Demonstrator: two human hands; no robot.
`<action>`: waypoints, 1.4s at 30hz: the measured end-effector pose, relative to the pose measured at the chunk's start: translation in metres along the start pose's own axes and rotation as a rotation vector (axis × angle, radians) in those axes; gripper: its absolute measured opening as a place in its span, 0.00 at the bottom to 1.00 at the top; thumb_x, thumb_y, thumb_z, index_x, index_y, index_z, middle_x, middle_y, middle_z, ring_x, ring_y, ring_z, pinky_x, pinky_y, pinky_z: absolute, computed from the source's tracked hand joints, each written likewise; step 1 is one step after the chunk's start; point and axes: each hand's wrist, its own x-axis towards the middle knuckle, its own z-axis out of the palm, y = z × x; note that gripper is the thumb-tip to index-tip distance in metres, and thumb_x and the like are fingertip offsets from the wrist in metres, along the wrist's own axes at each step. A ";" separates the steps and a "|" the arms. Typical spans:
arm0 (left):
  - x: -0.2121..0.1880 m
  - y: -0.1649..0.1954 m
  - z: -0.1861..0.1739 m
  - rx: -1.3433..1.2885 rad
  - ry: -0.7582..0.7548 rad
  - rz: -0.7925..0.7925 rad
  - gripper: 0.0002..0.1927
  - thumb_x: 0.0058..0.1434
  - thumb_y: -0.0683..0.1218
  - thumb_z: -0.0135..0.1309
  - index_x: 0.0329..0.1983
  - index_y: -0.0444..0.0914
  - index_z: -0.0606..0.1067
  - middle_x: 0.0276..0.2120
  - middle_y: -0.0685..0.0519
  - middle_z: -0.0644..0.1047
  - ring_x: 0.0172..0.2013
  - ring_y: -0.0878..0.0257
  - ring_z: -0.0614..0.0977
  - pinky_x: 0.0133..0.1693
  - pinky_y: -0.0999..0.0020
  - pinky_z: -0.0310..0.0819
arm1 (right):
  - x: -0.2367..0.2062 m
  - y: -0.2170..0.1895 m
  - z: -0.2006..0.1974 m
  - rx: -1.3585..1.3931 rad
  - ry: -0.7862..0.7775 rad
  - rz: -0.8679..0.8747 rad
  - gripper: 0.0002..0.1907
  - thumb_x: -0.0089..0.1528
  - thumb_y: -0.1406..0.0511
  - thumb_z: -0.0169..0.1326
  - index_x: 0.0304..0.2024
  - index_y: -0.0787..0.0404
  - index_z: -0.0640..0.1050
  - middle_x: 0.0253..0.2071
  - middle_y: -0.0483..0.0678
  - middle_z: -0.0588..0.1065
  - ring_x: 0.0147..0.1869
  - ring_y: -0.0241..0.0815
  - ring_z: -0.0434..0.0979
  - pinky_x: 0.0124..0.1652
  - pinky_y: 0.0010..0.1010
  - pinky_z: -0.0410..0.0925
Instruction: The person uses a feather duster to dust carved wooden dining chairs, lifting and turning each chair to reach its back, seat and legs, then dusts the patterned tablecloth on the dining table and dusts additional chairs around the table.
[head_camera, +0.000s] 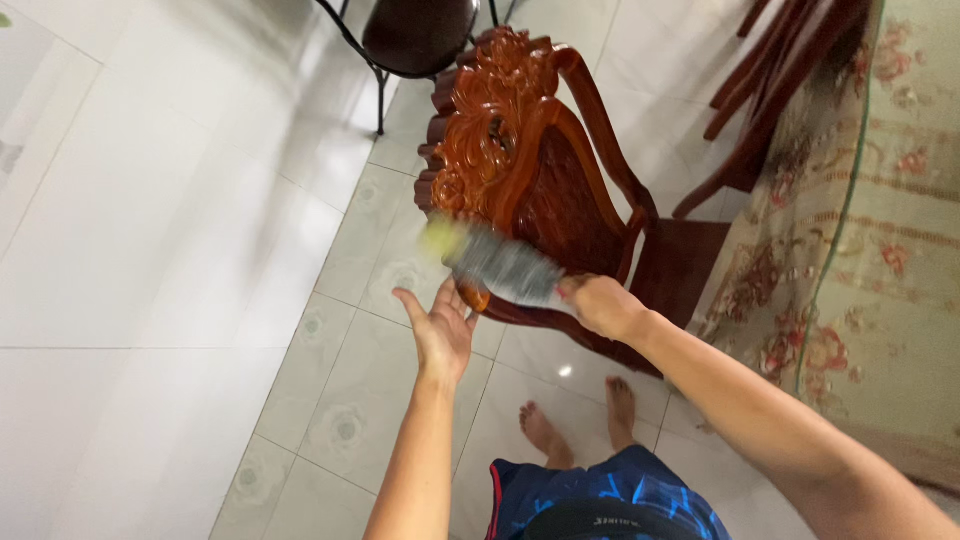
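- Brush (497, 265), blurred grey with a yellowish tip, was caught crossing the lower front of the carved wooden chair (530, 170), held out level just below its ornate backrest.
- Right hand (598, 303) had its fingers closed around the brush's near end, just in front of the chair's seat edge.
- Left hand (440, 330) hovered palm up beneath the brush's yellowish tip, fingers spread open and holding nothing; whether it touched the brush could not be told through the blur.
- Bare feet (580, 425) stood on the pale tiled floor (180, 300), near the chair's front legs, with blue patterned shorts (610, 500) visible closer to the camera.
- Glass-topped counter (880, 200) covered in a floral cloth stood right of the chair, with part of a second wooden chair (770, 90) tucked beside it.
- Black metal-framed chair (415, 35) with a dark seat stood behind the carved chair, well apart from both hands.
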 end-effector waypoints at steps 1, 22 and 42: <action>-0.002 -0.002 0.000 0.012 -0.027 0.015 0.62 0.55 0.84 0.16 0.76 0.33 0.52 0.77 0.44 0.53 0.76 0.52 0.50 0.72 0.49 0.34 | 0.001 0.007 0.002 0.065 0.120 -0.016 0.26 0.48 0.73 0.52 0.51 0.73 0.73 0.48 0.63 0.78 0.50 0.59 0.79 0.45 0.42 0.73; 0.004 -0.018 0.011 0.125 0.116 0.107 0.53 0.62 0.77 0.26 0.76 0.33 0.53 0.76 0.47 0.56 0.74 0.57 0.55 0.71 0.57 0.39 | 0.014 0.091 -0.100 -0.636 -0.754 -0.126 0.18 0.65 0.71 0.51 0.59 0.58 0.74 0.51 0.50 0.76 0.55 0.44 0.74 0.43 0.29 0.74; 0.014 -0.032 0.020 0.683 0.444 0.303 0.29 0.70 0.55 0.46 0.71 0.38 0.65 0.66 0.50 0.72 0.68 0.60 0.70 0.65 0.66 0.59 | 0.041 -0.026 -0.197 -0.482 -0.360 -0.120 0.10 0.65 0.68 0.49 0.46 0.66 0.77 0.36 0.54 0.78 0.36 0.45 0.82 0.30 0.35 0.75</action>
